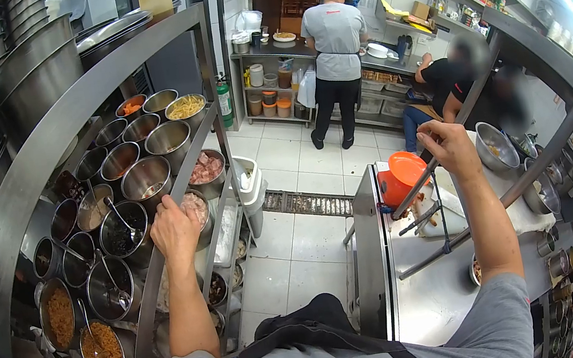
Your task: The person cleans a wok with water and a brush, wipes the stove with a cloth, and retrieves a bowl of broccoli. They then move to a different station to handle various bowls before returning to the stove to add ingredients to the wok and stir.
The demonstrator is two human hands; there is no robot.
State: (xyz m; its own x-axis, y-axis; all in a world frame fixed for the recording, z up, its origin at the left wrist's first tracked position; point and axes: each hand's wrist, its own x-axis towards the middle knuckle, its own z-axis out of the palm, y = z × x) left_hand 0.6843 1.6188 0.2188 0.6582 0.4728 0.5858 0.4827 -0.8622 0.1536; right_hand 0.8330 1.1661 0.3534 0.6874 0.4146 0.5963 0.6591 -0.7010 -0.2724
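Note:
My left hand (176, 232) is on the metal rail (158, 261) of a steel rack, its fingers curled over the edge. Beside it are steel bowls, one with pale meat (196, 206) and one with pink meat chunks (206, 169). Further left stand a bowl of dark food with a spoon (118, 230) and bowls of orange-brown crumbs (103, 352). My right hand (449, 145) is raised by a slanted metal bar (465, 108) above the right counter, fingers bent and pressed together; anything between them is too small to make out. An orange container (404, 175) sits below and left of it.
A person in a grey shirt (335, 31) stands at the back counter (274, 49). Two people in dark clothes are at the right back. A steel bowl (496, 146) rests on the right counter (422, 292). A white bin (250, 184) and a floor drain (308, 202) lie between.

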